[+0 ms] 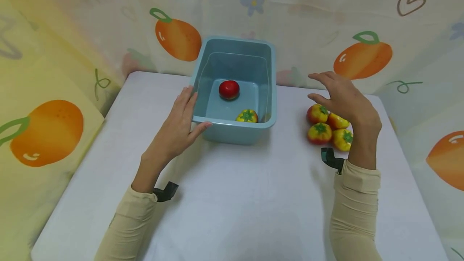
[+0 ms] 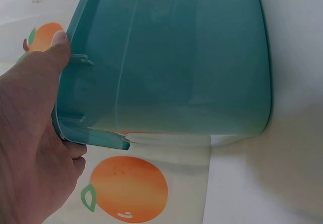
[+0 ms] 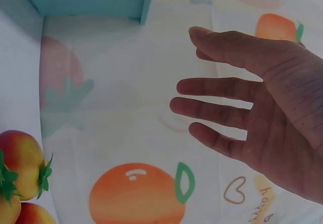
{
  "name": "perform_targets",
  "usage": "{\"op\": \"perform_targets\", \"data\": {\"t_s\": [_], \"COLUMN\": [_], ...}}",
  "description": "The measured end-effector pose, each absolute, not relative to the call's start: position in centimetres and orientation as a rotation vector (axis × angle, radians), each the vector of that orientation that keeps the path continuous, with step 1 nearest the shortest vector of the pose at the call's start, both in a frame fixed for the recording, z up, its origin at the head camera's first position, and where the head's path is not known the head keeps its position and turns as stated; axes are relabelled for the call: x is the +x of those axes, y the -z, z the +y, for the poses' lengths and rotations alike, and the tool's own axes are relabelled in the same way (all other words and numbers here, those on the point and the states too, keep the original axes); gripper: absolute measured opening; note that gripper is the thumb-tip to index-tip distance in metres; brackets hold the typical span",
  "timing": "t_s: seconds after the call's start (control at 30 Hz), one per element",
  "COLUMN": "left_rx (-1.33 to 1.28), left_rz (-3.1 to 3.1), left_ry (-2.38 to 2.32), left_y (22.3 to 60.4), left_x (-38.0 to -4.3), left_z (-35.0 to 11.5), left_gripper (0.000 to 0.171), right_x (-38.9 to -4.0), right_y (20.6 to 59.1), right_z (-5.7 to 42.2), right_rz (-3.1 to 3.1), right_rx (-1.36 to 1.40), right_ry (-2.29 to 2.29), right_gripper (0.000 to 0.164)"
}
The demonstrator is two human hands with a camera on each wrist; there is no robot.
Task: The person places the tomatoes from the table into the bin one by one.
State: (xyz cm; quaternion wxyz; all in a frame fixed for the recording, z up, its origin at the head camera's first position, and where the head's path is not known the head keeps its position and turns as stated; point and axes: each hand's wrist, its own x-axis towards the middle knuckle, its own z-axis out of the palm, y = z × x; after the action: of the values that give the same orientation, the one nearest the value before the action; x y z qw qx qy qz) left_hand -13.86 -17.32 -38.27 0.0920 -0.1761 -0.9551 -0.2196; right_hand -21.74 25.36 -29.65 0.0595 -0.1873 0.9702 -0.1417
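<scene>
blue tub (image 1: 232, 134) at the bench's (image 1: 235, 188) 12 o'clock | left hand (image 1: 178, 121) against its 8 o'clock corner, fingers straight | right hand (image 1: 343, 96) empty, thumb and fingers apart, near fruit cluster (image 1: 319, 133) at tub's 4 | advice: brace lightly, cup fruit by its sides

White table (image 1: 246, 196), fruit-printed cloth (image 1: 308, 27) hanging behind it

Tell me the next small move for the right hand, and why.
I'd probably bring the right hand down toward one of the four red-and-yellow fruits. It is empty, its thumb and fingers are apart, and the cluster is close by, while a similar green-topped fruit already lies in the blue bin.
</scene>
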Motion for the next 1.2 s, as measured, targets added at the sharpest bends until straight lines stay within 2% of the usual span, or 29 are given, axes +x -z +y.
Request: {"op": "perform_targets", "data": {"t_s": [0.43,0.77,1.2], "left_rx": [-0.506,-0.508,-0.509], "left_rz": [-2.841,-2.841,-2.850], "left_ry": [0.643,0.645,0.662], "left_y": [38.1,38.0,38.0], "left_x": [-13.8,-13.6,-13.6], "left_z": [-17.5,-17.4,-17.3], "left_gripper": [0.094,0.094,0.095], "right_x": [-23.5,-24.8,-25.5], "right_y": [31.0,34.0,36.5], "right_z": [26.9,28.2,29.2], "right_rz": [2.806,2.664,2.589], "right_rx": [-0.502,-0.326,-0.247], "right_ry": [0.476,0.451,0.428], "right_gripper": [0.068,0.073,0.072]}}
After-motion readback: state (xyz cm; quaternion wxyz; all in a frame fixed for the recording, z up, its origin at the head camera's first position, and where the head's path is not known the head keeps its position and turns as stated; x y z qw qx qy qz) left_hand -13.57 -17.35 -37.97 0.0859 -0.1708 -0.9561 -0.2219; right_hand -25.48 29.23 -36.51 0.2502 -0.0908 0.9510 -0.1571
